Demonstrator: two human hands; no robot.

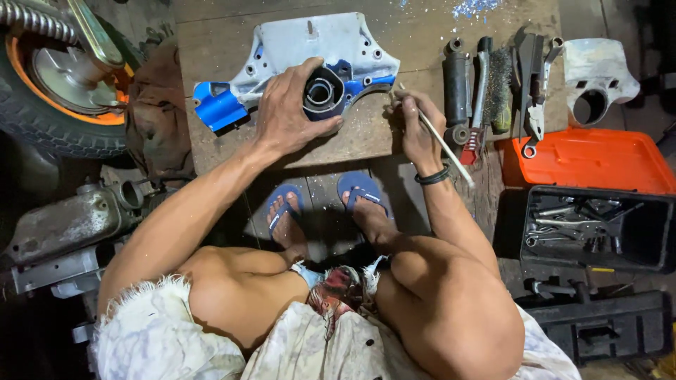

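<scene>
Left hand [290, 112] spread over the blue-and-grey bracket [310, 53] — press it flat on the wooden board [366, 137]. Right hand [415, 130] pinches a thin white-handled tool [440, 144]; best worked in short, light strokes.

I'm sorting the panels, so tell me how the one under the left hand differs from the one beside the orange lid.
The held panel is larger, with blue paint left on it; the small panel looks bare grey-white. The left hand presses on the held panel, while the small panel lies untouched. The right hand works a thin tool at the held panel's edge. Both have a round opening.
</scene>
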